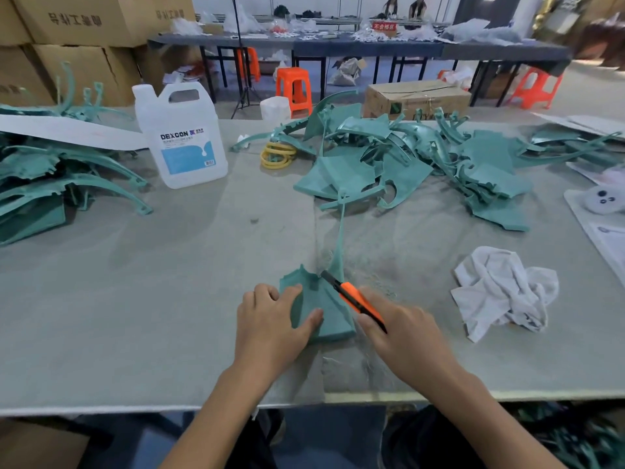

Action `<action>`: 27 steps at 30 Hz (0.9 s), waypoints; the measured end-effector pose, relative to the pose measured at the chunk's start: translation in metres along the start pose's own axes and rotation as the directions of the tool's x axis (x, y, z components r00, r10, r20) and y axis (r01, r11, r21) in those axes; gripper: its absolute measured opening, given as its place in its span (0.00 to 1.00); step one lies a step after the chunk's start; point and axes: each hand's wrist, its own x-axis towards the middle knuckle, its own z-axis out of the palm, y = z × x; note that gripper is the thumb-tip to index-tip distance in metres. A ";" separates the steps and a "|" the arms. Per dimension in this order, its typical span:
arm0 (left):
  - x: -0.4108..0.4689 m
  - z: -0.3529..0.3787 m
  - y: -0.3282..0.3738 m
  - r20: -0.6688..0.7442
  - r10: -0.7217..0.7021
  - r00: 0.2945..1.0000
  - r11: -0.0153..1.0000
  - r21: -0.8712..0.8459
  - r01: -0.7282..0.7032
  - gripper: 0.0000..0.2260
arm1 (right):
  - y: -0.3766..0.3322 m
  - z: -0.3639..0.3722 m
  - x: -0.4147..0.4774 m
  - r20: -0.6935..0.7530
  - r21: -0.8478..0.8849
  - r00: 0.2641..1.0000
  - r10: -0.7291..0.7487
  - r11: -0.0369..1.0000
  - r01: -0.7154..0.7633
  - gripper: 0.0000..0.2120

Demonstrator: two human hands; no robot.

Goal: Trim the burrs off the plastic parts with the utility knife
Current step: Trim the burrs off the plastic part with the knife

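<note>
Working across the grey worktable (152,282) from the left, I have a heap of teal plastic parts (50,184) at the far edge, most of them curved ribs and ragged sheets. Just right of it stands a white jug (182,137) with a blue label, upright, its cap on. Beyond that lies a loose bundle of yellow rings (277,156).

Near the front edge my left hand (270,323) holds down the teal plastic part (324,309) I am trimming: my fingers curl over its left edge and my thumb presses flat on its top face. The part lies on the table between my two hands, with a long thin stem rising from its far corner toward the middle pile.

My right hand (406,336) is wrapped round the orange utility knife (351,297), fingers closed tight on the handle. Its dark blade end points up and left and meets the part's far edge, right by the base of the stem.

Farther back and to the right sprawls a second pile of teal parts (422,164). A crumpled white rag (504,292) lies on the table to the right of my knife hand, well apart from it.
</note>
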 end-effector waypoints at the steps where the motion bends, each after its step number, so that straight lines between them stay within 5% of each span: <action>1: -0.001 0.001 -0.001 -0.017 0.006 1.000 1.000 0.005 -0.006 0.30 | -0.001 0.001 0.000 0.004 0.019 1.000 -0.007 1.000 0.007 0.24; 27: -0.002 0.003 -0.001 -0.060 0.013 0.998 0.999 0.036 -0.011 0.31 | -0.005 0.009 0.008 -0.021 0.016 0.999 0.041 0.999 -0.041 0.24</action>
